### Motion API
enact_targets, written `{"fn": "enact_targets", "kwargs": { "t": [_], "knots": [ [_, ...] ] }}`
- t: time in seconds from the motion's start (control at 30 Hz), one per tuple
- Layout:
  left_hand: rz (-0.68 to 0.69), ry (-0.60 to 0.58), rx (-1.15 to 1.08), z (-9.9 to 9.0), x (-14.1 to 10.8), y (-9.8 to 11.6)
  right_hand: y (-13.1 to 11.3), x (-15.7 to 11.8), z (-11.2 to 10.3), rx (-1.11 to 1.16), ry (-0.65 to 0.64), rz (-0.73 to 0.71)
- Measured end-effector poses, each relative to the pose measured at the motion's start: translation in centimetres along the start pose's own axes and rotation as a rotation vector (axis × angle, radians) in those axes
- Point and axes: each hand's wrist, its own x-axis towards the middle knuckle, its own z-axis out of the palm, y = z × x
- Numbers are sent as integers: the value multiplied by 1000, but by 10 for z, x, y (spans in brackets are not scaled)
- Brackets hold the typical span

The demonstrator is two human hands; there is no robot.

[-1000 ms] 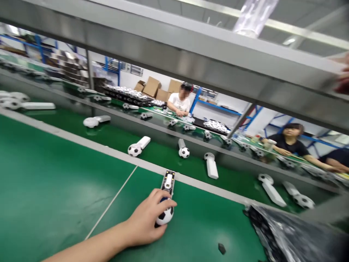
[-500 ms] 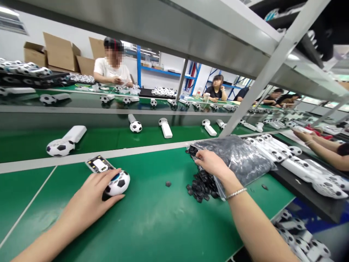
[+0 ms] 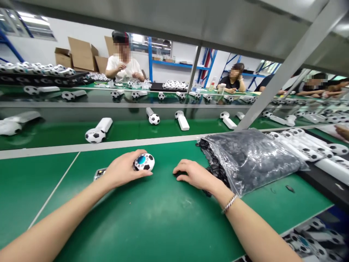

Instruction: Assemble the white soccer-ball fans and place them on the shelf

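Both forearms reach in from the lower corners and angle toward the middle, the hands well short of touching. The left hand curls closed, palm down, fingers wrapped forward. The right hand lies flatter, fingers loosely bent, a thin bracelet on its wrist.

- What is under the right hand?
- A small black piece, I think. The fingers hide most of it.
- And the left hand?
- It covers part of a toy soccer ball (and a flat thing pokes out by the wrist, so I can't tell what that is).
- And the black bits in the plastic bag?
- Too small to tell apart. Another person's arm gets cut off by the right edge.
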Motion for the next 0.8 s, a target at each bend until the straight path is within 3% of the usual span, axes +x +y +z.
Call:
{"fn": "enact_targets", "kwargs": {
  "t": [0.23,0.33,0.43,0.57,0.67,0.8],
  "knots": [
    [25,165,164,23,2,33,-11,4,4,-300,10,3],
    [39,36,40,20,7,28,-16,13,5,-341,35,39],
    [109,-115,-170,12,15,13,-21,20,5,-239,116,40],
    [161,-94,-321,9,21,1,-33,22,9,115,355,-6],
    [164,-112,-316,10,22,1,-38,19,12,206,440,-45],
    [69,-262,-106,3,18,7,-32,15,13,203,517,-41]
  ]
}}
